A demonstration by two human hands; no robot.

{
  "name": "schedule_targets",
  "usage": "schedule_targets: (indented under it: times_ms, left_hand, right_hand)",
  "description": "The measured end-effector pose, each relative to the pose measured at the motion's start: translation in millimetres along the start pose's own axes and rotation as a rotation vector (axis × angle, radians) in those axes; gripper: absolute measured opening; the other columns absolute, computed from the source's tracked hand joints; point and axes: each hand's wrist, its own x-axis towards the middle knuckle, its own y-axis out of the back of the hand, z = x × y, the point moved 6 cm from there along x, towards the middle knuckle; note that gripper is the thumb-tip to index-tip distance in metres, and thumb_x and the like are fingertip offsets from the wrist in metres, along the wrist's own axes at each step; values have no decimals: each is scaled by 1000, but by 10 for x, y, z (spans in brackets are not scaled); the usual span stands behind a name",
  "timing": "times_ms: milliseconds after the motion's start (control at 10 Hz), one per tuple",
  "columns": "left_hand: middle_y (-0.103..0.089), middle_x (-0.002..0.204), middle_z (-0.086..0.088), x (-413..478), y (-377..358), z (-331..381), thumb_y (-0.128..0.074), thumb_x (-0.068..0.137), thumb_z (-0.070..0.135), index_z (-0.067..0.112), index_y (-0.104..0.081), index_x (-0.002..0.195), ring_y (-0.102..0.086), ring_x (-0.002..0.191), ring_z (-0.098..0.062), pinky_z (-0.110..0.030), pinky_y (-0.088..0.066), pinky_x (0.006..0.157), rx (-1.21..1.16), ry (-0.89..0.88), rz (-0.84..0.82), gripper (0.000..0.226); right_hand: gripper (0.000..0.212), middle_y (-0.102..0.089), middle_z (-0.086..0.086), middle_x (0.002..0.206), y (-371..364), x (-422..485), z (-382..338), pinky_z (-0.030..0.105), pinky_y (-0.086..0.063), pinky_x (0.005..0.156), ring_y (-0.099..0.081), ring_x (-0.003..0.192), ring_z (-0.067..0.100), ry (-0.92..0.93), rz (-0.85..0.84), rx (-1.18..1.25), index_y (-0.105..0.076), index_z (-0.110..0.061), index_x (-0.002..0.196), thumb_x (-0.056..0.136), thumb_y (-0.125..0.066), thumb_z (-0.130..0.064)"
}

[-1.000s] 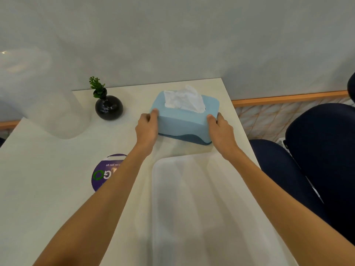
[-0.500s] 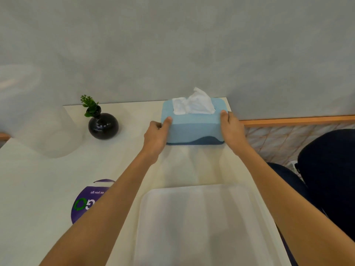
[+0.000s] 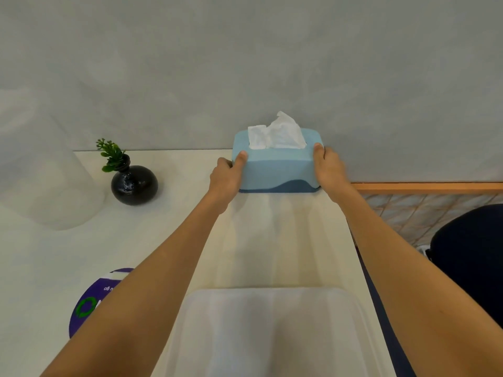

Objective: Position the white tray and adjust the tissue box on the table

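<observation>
Tissue box (image 3: pixel 276 170): at the table's (image 3: pixel 163 240) far right corner, against the wall.
Left hand (image 3: pixel 227 179): my fingers clamp its left end.
Right hand (image 3: pixel 328 168): my fingers clamp its right end.
White tray (image 3: pixel 272 336): on the near table edge, between my forearms.

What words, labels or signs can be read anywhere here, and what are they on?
Purple round sticker on the table: small white letters that look like "og n", upside down, cut off by the left arm and too blurred to trust.
Same sticker: a green ring-shaped logo, no letters legible.
Tissue box, black vase, white tray, wall: no text visible.
</observation>
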Motion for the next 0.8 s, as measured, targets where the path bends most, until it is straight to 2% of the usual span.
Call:
schedule_targets:
  times_ms: [100, 300, 400, 500, 600, 700, 800]
  left_hand:
    - [-48, 112, -5, 12, -40, -4, -34, 94, 58, 9, -41, 123, -49, 99, -21, -33, -39, 77, 4, -11, -3, 57]
    - [-48, 113, -8, -46, -77, 6, -29, 94, 58, 8, -40, 123, -48, 98, -20, -31, -38, 75, 19, -9, 37, 58]
    - [-49, 107, -5, -67, -33, 3, -30, 92, 62, 6, -45, 122, -48, 94, -20, -30, -37, 72, 16, 36, 20, 65]
    - [-50, 107, -4, -129, 54, -26, -29, 91, 64, 6, -47, 122, -48, 93, -22, -32, -35, 74, 35, 49, 12, 68]
    - [-54, 120, -8, -269, 180, -46, -35, 94, 56, 6, -47, 128, -48, 97, -23, -32, -36, 77, 74, 45, 24, 62]
    - [-53, 137, -11, -436, 354, -28, -44, 96, 37, 8, -46, 134, -51, 118, -26, -32, -42, 88, 160, -40, 72, 48]
    - [-52, 139, -13, -719, 574, 40, -47, 97, 30, 9, -45, 137, -48, 127, -27, -36, -41, 102, 214, -151, 103, 45]
  right_hand:
    - [51, -56, 18, 110, -11, 33, 23, 34, -36, 70, -48, 88, 23, -3, -10, 6, -49, -2, 119, 100, -22, -40]
    - [51, -52, 11, 103, -24, 33, 38, 23, -34, 52, -49, 86, 21, -22, -28, 19, -47, -5, 120, 99, -22, -44]
    - [56, -54, 13, 108, 2, 19, 33, 27, -40, 61, -50, 89, 22, -64, -62, 82, -46, -6, 123, 97, -23, -49]
    - [57, -49, 8, 106, 92, -53, 32, 27, -37, 63, -46, 90, 22, -101, -14, 130, -41, -6, 130, 97, -24, -49]
    - [49, -53, 14, 116, 263, -250, -64, 33, -36, 74, -49, 96, 24, -43, 104, 111, -39, -3, 131, 99, -27, -39]
    - [41, -50, 21, 128, 427, -524, -270, 34, -42, 83, -52, 110, 30, 113, 223, 48, -38, -2, 133, 99, -32, -24]
    - [38, -46, 18, 131, 434, -895, -496, 35, -43, 89, -49, 114, 29, 252, 191, -30, -38, -4, 134, 99, -35, -20]
